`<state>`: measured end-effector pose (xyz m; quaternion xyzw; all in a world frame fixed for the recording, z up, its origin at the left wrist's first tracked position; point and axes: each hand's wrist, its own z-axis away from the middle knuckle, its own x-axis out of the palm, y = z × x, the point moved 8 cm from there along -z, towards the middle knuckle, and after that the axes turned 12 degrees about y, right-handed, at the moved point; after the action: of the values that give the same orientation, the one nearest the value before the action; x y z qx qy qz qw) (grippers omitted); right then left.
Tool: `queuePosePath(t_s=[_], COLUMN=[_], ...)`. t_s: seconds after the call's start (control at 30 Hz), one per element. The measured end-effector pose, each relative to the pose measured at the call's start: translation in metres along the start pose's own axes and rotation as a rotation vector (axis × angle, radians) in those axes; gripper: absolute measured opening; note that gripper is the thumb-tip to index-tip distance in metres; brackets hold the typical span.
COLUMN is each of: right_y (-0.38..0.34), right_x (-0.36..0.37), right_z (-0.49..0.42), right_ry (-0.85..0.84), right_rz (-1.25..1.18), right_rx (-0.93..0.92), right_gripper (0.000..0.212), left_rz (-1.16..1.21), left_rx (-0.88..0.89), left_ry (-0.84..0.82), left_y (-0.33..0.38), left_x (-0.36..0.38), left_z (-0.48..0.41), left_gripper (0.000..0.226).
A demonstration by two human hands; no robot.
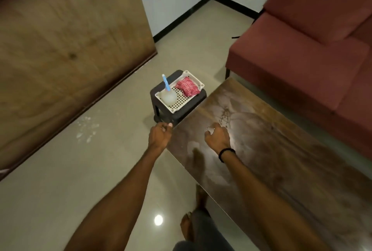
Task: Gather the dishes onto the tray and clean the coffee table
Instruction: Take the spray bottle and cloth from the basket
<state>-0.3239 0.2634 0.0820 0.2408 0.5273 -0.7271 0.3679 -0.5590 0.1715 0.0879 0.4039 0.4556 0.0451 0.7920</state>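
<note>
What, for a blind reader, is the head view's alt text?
A person's left hand and right hand are at a corner of a smeared coffee table. Beyond, a white tray on a dark stool holds a bottle and red checked cloth.

Coffee table [281,160]: dark wood grain, semi-glossy top, smeared with a dull whitish film and a few specks. Tray [182,99]: white perforated plastic, matt. Cloth [187,87] in it: red checked woven fabric, soft and crumpled. Bottle [168,96]: cloudy translucent plastic with a blue plastic top. Stool [181,116]: dark matt plastic (probably, it's blurry). Sofa [302,59]: reddish upholstery fabric, matt. Floor [100,170]: beige tile, polished, mirrors a lamp. Panel [70,39]: brown wood veneer, dull.
</note>
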Motion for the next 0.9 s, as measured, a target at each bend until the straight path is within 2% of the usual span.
queuePosePath(t_s=[0.13,0.27,0.47,0.6,0.7,0.9], right_y=[-0.06,-0.09,-0.109,-0.122,-0.128,-0.118], right_x=[0.037,0.086,0.146,0.182,0.213,0.274], right_z=[-0.055,-0.125,-0.224,-0.283,-0.327,-0.379], right_ry=[-0.02,-0.061,-0.024,-0.037,-0.05,-0.039], right_rz=[0.147,0.171,0.317,0.407,0.476,0.536], right_rx=[-0.137,-0.168,-0.251,-0.269,-0.3,-0.268], right_gripper=[0.054,0.061,0.064,0.073,0.067,0.068], left_rz=[-0.017,0.015,0.042,0.017,-0.006,0.145], left_rx=[-0.056,-0.123,-0.039,0.038,0.135,0.303], left_ry=[0.02,0.033,0.029,0.056,0.105,0.176], left_y=[-0.004,-0.007,-0.008,-0.013,-0.018,-0.022], left_x=[0.003,0.028,0.078,0.115,0.14,0.164], left_z=[-0.068,-0.133,-0.215,-0.263,-0.299,-0.327], left_gripper=[0.056,0.078,0.103,0.114,0.114,0.092])
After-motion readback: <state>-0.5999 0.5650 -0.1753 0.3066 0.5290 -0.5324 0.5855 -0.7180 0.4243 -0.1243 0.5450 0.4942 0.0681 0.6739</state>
